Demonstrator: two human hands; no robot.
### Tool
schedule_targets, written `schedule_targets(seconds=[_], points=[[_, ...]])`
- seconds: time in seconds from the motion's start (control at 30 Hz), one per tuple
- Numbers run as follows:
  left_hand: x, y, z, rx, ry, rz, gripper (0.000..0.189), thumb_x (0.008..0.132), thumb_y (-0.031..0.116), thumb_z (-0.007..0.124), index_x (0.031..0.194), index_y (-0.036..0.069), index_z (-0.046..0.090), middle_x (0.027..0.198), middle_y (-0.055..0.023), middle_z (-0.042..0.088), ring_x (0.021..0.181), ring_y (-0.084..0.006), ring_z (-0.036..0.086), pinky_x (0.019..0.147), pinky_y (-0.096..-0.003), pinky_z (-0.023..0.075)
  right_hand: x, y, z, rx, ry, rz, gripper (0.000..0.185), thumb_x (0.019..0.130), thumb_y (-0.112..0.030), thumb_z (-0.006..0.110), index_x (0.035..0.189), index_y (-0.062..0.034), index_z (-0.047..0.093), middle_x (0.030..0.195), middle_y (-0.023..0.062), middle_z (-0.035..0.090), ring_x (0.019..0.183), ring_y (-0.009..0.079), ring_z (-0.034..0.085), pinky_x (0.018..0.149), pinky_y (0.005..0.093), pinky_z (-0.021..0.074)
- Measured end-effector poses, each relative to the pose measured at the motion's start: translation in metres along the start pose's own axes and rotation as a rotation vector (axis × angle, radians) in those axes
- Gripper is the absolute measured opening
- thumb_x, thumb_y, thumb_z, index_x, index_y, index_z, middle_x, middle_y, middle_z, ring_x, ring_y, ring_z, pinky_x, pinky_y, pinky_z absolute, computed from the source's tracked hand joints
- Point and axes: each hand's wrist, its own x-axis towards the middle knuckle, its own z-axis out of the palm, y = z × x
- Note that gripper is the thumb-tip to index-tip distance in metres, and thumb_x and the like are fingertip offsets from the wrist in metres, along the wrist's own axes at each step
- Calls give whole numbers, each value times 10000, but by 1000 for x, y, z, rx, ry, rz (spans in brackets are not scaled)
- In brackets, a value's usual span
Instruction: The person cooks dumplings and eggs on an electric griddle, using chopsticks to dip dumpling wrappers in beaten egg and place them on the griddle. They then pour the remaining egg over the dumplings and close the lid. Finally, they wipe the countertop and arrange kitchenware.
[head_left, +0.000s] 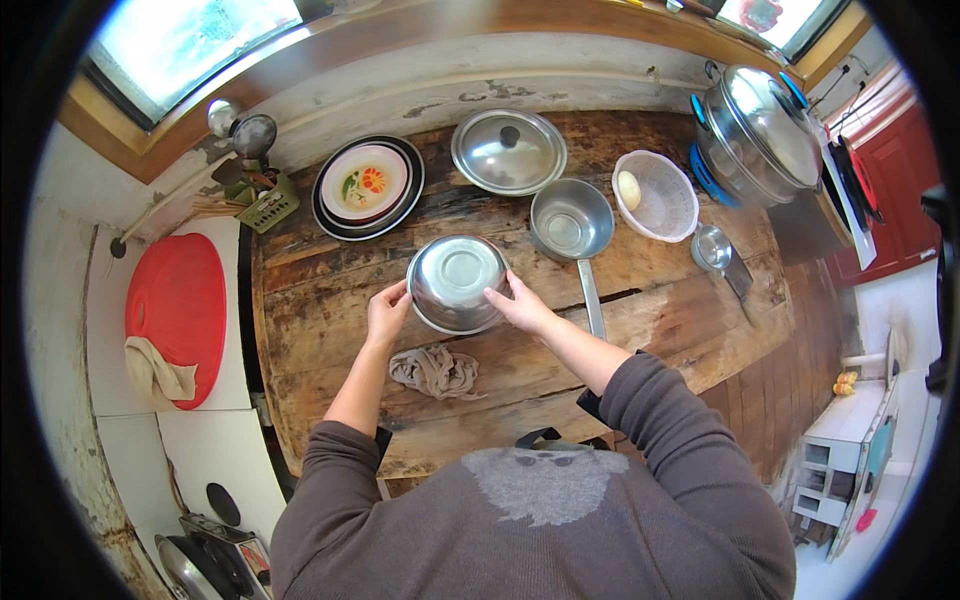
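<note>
Between my two hands is a shiny metal bowl (459, 281), turned upside down with its base facing up. My left hand (388, 311) pinches the left side of its rim. On the right side, my right hand (525, 304) grips the rim, its thumb lying on the bowl's outer wall. Whether the bowl rests on the wooden table (322, 315) or is held just above it, I cannot tell. A crumpled grey-beige cloth (435, 371) lies on the table below the bowl. To the right stands a metal saucepan (571, 221) with its long handle pointing towards me.
Stacked enamel plates (365, 184), a domed pot lid (508, 154) and a pale plastic basket (664, 199) line the back. A small metal cup (710, 249) and a large steamer pot (765, 139) stand at right. A green utensil holder (271, 208) is at back left, above a red lid (184, 307).
</note>
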Motion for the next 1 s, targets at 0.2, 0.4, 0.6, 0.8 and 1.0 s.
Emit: schedule_targets(seconds=[0.2, 0.4, 0.6, 0.8, 1.0], points=[[2, -1, 2, 31, -8, -2, 341, 830, 72, 555, 1170, 84, 574, 812, 62, 599, 613, -7, 473, 517, -165, 376, -6, 4, 3, -21, 9, -27, 863, 818, -375, 602, 1359, 92, 119, 1365, 237, 316, 1276, 269, 317, 1031, 319, 273], [17, 5, -12, 31, -126, -89, 292, 834, 89, 568, 1122, 52, 599, 795, 2, 625, 612, -58, 523, 519, -206, 426, -1, 15, 0, 99, -49, -6, 828, 820, -383, 599, 1351, 88, 172, 1343, 233, 352, 1261, 268, 342, 1018, 318, 294], [124, -2, -82, 303, 444, 70, 305, 776, 190, 662, 990, -23, 615, 746, -65, 636, 605, -133, 592, 563, -276, 481, -70, 9, -8, 114, -70, -164, 636, 833, -219, 611, 1340, -1, 294, 1337, 194, 369, 1216, 284, 408, 936, 345, 417], [193, 3, -103, 623, 590, -1, 275, 665, 243, 704, 717, -13, 619, 712, -166, 622, 695, -332, 606, 659, -394, 473, -161, 2, -49, -16, -10, -148, 520, 840, -98, 584, 1306, -16, 368, 1350, 144, 350, 1124, 263, 501, 911, 341, 446], [216, 19, -93, 738, 652, -242, 452, 648, 342, 746, 878, -28, 623, 928, -218, 626, 894, -335, 604, 768, -394, 483, -207, 31, -85, 107, 279, 45, 472, 828, -46, 586, 1261, 13, 409, 1336, 136, 372, 1090, 234, 529, 870, 318, 466]])
